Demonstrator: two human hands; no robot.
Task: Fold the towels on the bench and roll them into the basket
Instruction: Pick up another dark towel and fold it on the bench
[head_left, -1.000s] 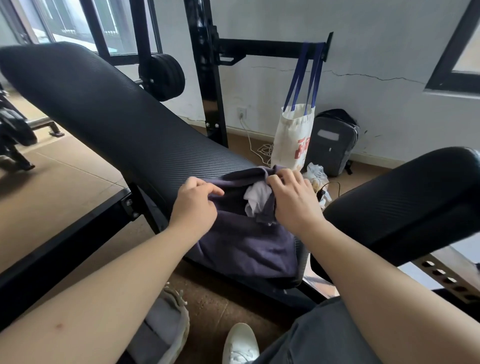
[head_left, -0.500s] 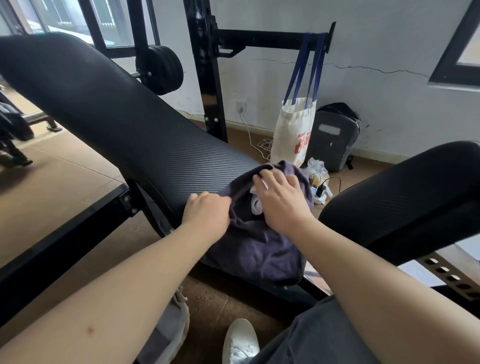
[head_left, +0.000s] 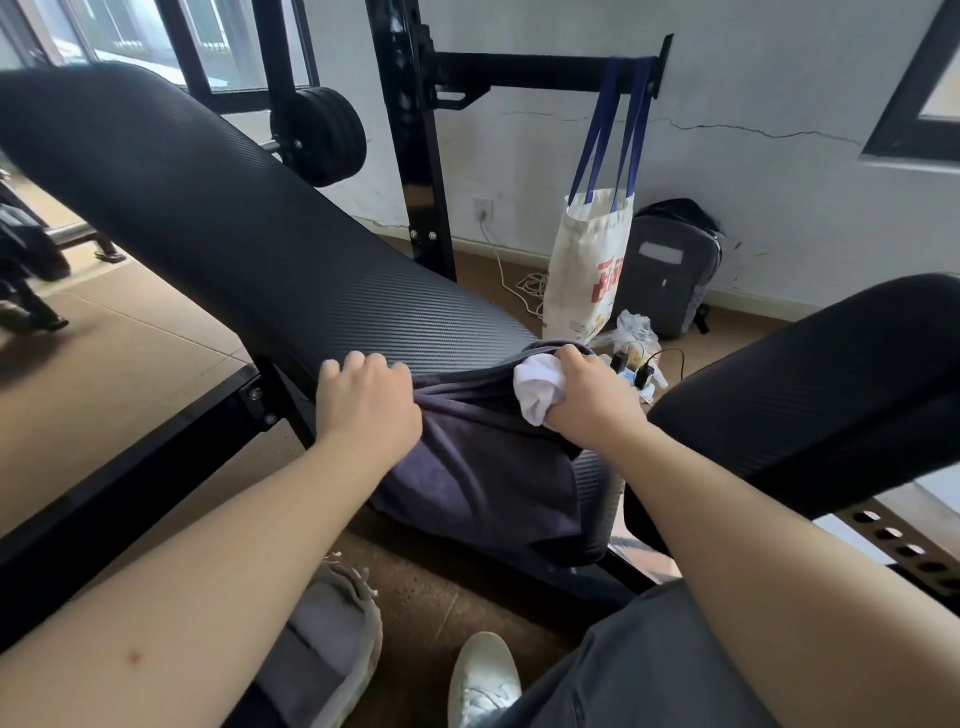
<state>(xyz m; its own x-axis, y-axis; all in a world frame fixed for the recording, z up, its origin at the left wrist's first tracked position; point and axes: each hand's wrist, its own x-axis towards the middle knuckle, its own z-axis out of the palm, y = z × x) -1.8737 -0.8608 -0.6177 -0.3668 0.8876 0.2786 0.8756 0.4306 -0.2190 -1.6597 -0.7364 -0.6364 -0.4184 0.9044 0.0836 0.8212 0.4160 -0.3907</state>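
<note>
Now, L hand (head_left: 366, 408) bunching purple towel (head_left: 483, 467), R hand (head_left: 592, 402) clutching white towel (head_left: 537, 392), on bench (head_left: 234, 244).

purple towel (head_left: 483, 467): bunched, draped over bench (head_left: 218, 223) end | white towel (head_left: 537, 392): crumpled on top

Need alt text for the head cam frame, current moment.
Two bare hands work a dark purple towel draped over the end of a black weight bench: the left hand grips its bunched edge, the right hand grips a white cloth against it. A canvas tote bag hangs from the rack behind, a grey backpack beside it.
</note>
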